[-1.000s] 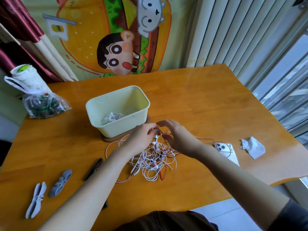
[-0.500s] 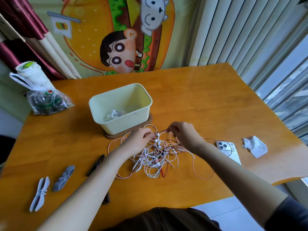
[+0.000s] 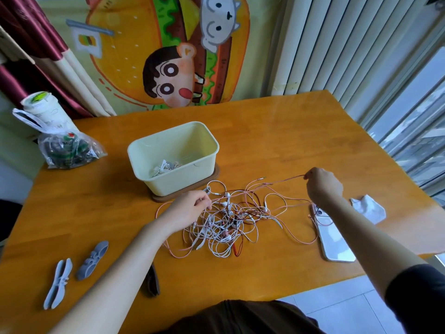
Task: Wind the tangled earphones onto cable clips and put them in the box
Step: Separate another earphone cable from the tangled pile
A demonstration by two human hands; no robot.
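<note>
Pink cord [image 3: 289, 180]: thin, limp, light. It likely snags on loops, so pull gently and grip wire, not earbuds. Tangle [image 3: 224, 227] lies on table [image 3: 277, 141], just before box [image 3: 178, 183]. Left hand [image 3: 190, 209] pinches cord at tangle's edge; right hand [image 3: 323, 183] pinches it farther right. Taut span runs left-right, rising rightward. 2 grey clips [image 3: 57, 283] lie untouched, well apart.

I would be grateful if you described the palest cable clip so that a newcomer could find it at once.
Start at the orange wooden table and go to its near left corner, left of the earphone tangle. Two clips lie side by side there; the palest cable clip is the leftmost one, bluish white where its neighbour, the grey clip, is darker.
</note>
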